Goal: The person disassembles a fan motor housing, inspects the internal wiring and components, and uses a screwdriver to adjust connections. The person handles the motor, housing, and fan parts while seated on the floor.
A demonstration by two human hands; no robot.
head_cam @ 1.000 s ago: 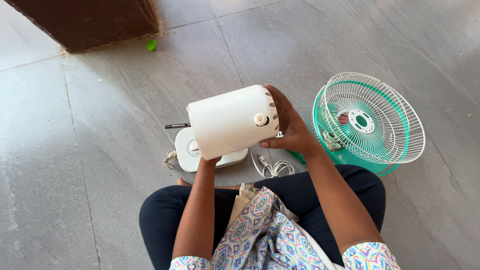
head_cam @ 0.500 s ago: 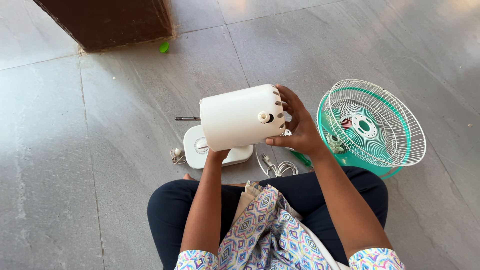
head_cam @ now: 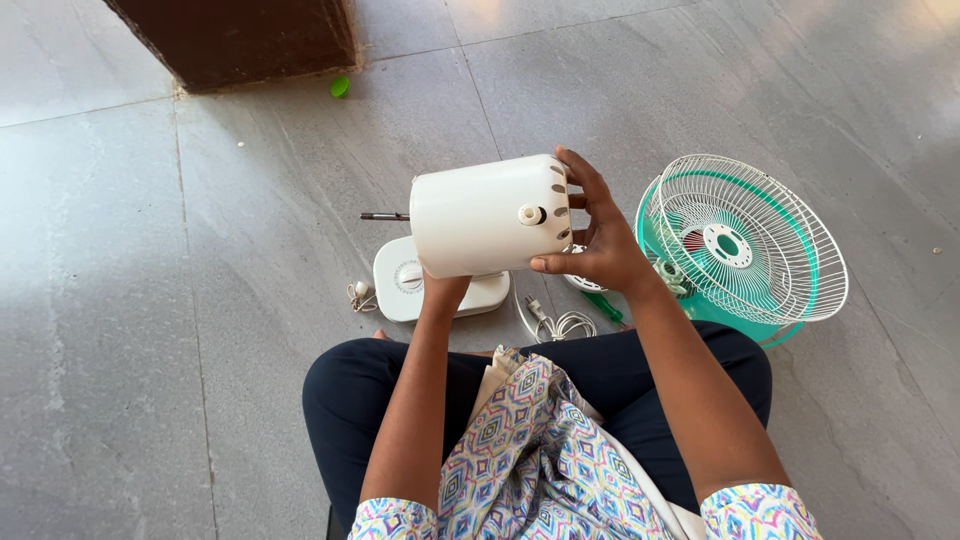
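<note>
Motor housing (head_cam: 487,215), a white cylinder lying on its side in mid-air over the grey floor (head_cam: 150,300), sits between both hands, its thin metal shaft (head_cam: 385,216) pointing left. The right hand (head_cam: 590,245) cups the vented right end, fingers spread wide and curled over the rim, thumb pressed along the near edge. The left hand (head_cam: 445,290) props the housing from beneath; its fingers are mostly hidden behind the body, so how far they are open cannot be told. Just below and beyond the housing, a white fan base (head_cam: 405,280) with a dial lies flat on the floor, a coiled white cord with plug (head_cam: 555,320) beside it and a green screwdriver (head_cam: 605,307) near the right wrist. To the right, a white wire guard rests in a teal fan cage (head_cam: 745,250).
</note>
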